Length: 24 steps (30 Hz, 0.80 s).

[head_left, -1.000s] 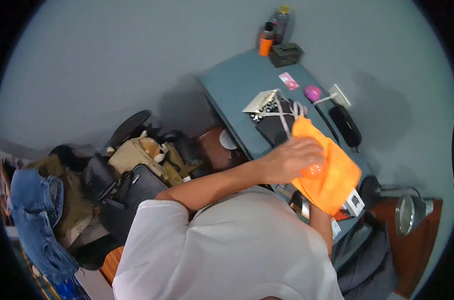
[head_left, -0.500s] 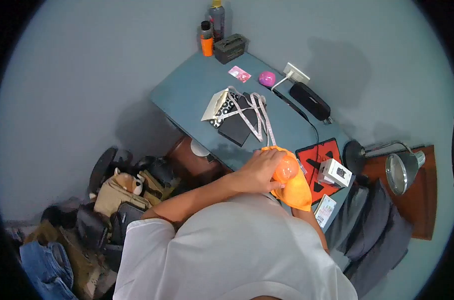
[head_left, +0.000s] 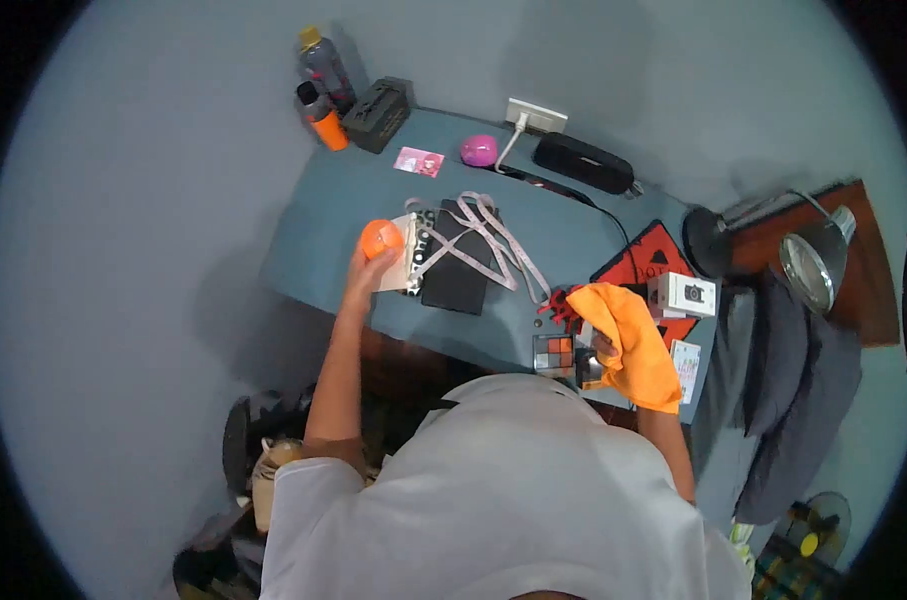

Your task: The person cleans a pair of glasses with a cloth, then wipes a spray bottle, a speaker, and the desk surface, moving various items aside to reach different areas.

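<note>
My left hand [head_left: 367, 266] is closed around a glossy, round orange object [head_left: 381, 237], held over the left side of the table. Just right of it are a cream-coloured flap [head_left: 397, 268] with a black-and-white patterned item [head_left: 419, 250], and a black notebook [head_left: 453, 280]. A pale measuring tape [head_left: 493, 240] lies loosely looped across the notebook. At the right front, my right hand [head_left: 603, 346] grips an orange cloth [head_left: 635, 345] that drapes over most of the hand and wrist. Beside that hand sits a makeup palette [head_left: 553, 353] with orange and dark squares.
A white box [head_left: 683, 294] rests on a red-and-black mat [head_left: 653, 256]. Further back are a black speaker [head_left: 583, 162], a pink round object [head_left: 479, 150], a pink card [head_left: 419, 161], a dark box [head_left: 378, 114] and two bottles. A desk lamp [head_left: 809, 268] stands at right.
My hands have separated. The left carried the round orange object away from the cloth to the table's left side; the right kept the cloth, uncovering the palette. The view has turned.
</note>
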Tool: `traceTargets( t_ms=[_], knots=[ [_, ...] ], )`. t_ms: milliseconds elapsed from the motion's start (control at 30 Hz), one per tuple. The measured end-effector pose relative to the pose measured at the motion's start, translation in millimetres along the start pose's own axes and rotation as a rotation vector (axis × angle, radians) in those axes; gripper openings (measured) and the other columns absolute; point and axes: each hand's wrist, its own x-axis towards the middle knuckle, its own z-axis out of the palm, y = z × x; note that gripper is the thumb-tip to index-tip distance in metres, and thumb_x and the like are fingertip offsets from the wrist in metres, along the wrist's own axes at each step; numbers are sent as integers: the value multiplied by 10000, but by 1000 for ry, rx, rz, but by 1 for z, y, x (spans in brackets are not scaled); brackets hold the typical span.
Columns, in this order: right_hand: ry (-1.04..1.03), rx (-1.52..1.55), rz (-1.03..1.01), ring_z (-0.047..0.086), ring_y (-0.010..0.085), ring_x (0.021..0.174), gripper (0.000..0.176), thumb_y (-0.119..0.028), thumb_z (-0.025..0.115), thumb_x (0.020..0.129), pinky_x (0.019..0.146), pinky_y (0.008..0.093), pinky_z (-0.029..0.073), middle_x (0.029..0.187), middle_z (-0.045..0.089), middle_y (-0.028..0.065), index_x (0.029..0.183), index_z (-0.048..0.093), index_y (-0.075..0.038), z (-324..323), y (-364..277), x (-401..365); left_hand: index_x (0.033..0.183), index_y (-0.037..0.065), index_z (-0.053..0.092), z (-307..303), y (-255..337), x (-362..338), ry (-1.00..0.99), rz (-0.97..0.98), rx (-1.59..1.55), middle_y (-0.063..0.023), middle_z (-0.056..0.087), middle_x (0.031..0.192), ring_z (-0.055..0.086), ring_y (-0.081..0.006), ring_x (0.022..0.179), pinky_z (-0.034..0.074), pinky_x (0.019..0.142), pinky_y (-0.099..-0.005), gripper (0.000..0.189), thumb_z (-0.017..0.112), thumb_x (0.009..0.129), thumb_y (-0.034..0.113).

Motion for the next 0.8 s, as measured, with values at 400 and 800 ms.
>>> traceTargets(
  t_ms=[400,800],
  knots=[
    [167,-23,-144,578,198,674,456,-394,436,956,564,254,468,924,626,102,1197,508,-15,30,-7,26,1318,37,394,52,-30,-3,-181,-38,-56,-77,528,1205,517,-174,1105,399,966,-304,617,684,798,197],
    [163,-43,-145,598,212,690,471,-412,444,951,570,266,488,905,623,113,1191,512,-13,50,-10,73,1324,-51,361,104,-47,8,-354,175,253,-248,321,1391,307,-322,1320,239,1089,-368,911,799,637,356]
  ],
)
